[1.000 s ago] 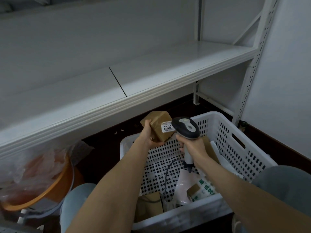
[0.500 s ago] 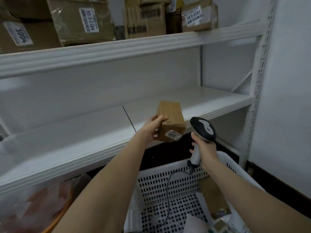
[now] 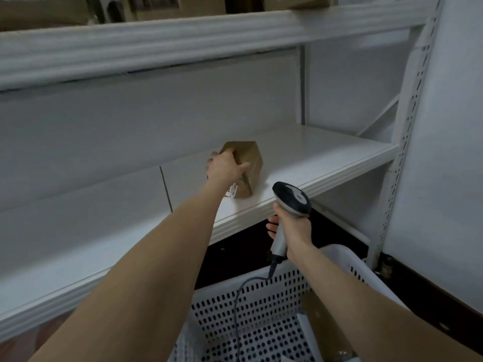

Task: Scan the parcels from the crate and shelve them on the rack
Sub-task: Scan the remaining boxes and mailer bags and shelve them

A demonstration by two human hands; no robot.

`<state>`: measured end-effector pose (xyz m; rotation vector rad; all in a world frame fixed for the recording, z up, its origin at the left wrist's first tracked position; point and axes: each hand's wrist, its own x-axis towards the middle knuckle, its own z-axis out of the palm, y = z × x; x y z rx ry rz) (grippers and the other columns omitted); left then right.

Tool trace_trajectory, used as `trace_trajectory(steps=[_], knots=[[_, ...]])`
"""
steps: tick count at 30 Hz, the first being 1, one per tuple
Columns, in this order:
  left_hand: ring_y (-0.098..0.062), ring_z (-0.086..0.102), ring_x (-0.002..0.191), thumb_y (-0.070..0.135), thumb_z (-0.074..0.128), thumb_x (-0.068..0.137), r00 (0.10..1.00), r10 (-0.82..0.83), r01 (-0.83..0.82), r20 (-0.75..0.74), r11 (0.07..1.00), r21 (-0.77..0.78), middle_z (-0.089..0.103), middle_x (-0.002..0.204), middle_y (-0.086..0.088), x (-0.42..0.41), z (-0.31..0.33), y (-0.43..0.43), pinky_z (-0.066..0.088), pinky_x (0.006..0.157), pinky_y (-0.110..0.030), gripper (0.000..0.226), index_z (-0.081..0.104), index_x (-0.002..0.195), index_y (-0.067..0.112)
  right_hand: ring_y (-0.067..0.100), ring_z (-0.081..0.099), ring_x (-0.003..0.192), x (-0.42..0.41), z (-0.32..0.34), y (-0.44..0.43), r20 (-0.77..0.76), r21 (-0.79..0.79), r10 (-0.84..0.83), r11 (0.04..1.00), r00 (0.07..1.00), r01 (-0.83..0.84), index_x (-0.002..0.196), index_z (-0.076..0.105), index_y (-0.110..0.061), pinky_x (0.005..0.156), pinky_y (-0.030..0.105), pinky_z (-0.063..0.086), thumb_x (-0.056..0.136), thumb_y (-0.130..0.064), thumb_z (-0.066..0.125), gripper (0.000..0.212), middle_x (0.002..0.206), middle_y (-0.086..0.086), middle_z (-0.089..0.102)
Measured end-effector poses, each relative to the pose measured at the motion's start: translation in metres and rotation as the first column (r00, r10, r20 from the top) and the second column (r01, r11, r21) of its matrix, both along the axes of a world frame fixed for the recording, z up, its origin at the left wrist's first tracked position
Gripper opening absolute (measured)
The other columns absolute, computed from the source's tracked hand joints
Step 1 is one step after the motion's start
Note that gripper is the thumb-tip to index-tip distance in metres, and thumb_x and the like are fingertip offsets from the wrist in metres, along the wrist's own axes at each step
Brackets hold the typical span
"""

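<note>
Dim, flat indoor light; motion blur smears the upper shelf (image 3: 209, 35); wide-angle distortion bends the rack post (image 3: 407, 121) near the edge.

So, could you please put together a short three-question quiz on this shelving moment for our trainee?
1. True or false: the left hand grips the brown cardboard parcel on the white shelf.
2. What does the right hand hold? A) a tape gun B) a corded barcode scanner C) a marker pen
3. Fill in: the scanner's cable hangs down towards the white perforated ____.

Key: 1 true; 2 B; 3 crate.
</note>
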<state>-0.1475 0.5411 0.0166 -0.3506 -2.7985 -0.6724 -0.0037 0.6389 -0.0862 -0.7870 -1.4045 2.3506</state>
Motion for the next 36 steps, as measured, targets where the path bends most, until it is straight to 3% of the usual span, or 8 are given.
trace_trajectory(steps=[6,12,18,23,27,31,34,36], knots=[[-0.036,0.029,0.137,0.064,0.026,0.094,0.998,-0.017,0.017,0.06,1.0,-0.007,0.046,0.138,-0.014,-0.017,-0.014,0.016,0.01,0.109,-0.066,0.06,0.06,0.124,0.025,0.018,0.066,0.066,-0.004,-0.021,0.007,0.018,-0.001,0.001,1.0,1.0,-0.001,0.086,0.068,-0.003,0.065,0.029,0.057,0.085,-0.027,0.074,0.025,0.077,0.009,0.07],[-0.024,0.021,0.144,0.05,0.034,0.098,0.995,-0.1,0.095,-0.011,0.894,0.438,0.025,0.155,-0.013,0.01,-0.017,-0.001,0.019,0.117,-0.045,0.054,0.038,0.146,0.025,0.017,0.066,0.065,0.009,-0.024,0.003,0.024,0.018,-0.007,1.0,1.0,0.006,0.081,0.067,-0.008,0.072,0.033,0.058,0.085,-0.026,0.074,0.02,0.074,0.007,0.069],[-0.028,0.065,0.089,0.037,0.04,0.098,0.982,-0.134,0.178,-0.134,0.891,0.417,0.068,0.095,-0.009,0.067,-0.021,-0.039,0.051,0.081,-0.039,0.035,0.068,0.099,0.016,0.018,0.066,0.069,0.041,-0.02,-0.004,0.073,0.039,0.036,0.998,0.997,-0.039,0.088,0.066,-0.006,0.07,0.033,0.058,0.086,-0.026,0.074,0.021,0.077,0.008,0.069],[-0.018,0.064,0.06,0.035,0.041,0.098,0.973,-0.223,0.23,-0.059,0.92,0.318,0.067,0.066,0.004,0.133,-0.062,-0.072,0.055,0.065,-0.034,0.038,0.065,0.069,0.025,0.017,0.062,0.058,0.074,-0.04,-0.016,0.204,0.042,0.163,0.984,0.965,-0.175,0.095,0.065,-0.003,0.052,0.028,0.053,0.088,-0.026,0.072,0.025,0.072,0.009,0.067],[-0.02,0.065,0.082,0.025,0.047,0.099,0.924,-0.24,0.197,0.298,0.966,0.167,0.068,0.092,-0.002,0.162,-0.135,-0.099,0.056,0.068,-0.033,0.022,0.067,0.1,0.017,0.02,0.059,0.056,0.093,-0.078,-0.037,0.374,0.041,0.252,0.957,0.893,-0.287,0.098,0.066,-0.001,0.055,0.032,0.052,0.089,-0.028,0.07,0.029,0.068,0.011,0.064],[-0.027,0.051,0.118,0.039,0.059,0.093,0.582,-0.038,0.279,0.813,0.948,-0.156,0.046,0.138,-0.006,0.187,-0.213,-0.123,0.048,0.093,-0.036,0.058,0.041,0.141,0.012,0.021,0.056,0.052,0.115,-0.12,-0.057,0.458,0.054,0.271,0.942,0.847,-0.33,0.103,0.064,0.003,0.049,0.03,0.05,0.091,-0.022,0.069,0.028,0.065,0.013,0.06],[-0.022,0.054,0.105,0.05,0.056,0.092,0.491,0.072,0.35,0.868,0.896,-0.272,0.051,0.127,-0.003,0.207,-0.268,-0.135,0.044,0.098,-0.038,0.057,0.043,0.135,0.015,0.02,0.06,0.055,0.124,-0.147,-0.064,0.553,-0.039,0.396,0.891,0.733,-0.452,0.112,0.06,-0.002,0.049,0.03,0.051,0.091,-0.025,0.068,0.032,0.071,0.013,0.062],[-0.027,0.045,0.127,0.059,0.05,0.091,0.438,0.13,0.379,0.89,0.871,-0.314,0.04,0.146,-0.005,0.217,-0.298,-0.136,0.037,0.105,-0.038,0.074,0.032,0.147,0.013,0.021,0.063,0.061,0.126,-0.163,-0.065,0.605,-0.106,0.469,0.848,0.643,-0.52,0.117,0.056,-0.006,0.049,0.03,0.051,0.092,-0.028,0.067,0.035,0.078,0.014,0.065]])
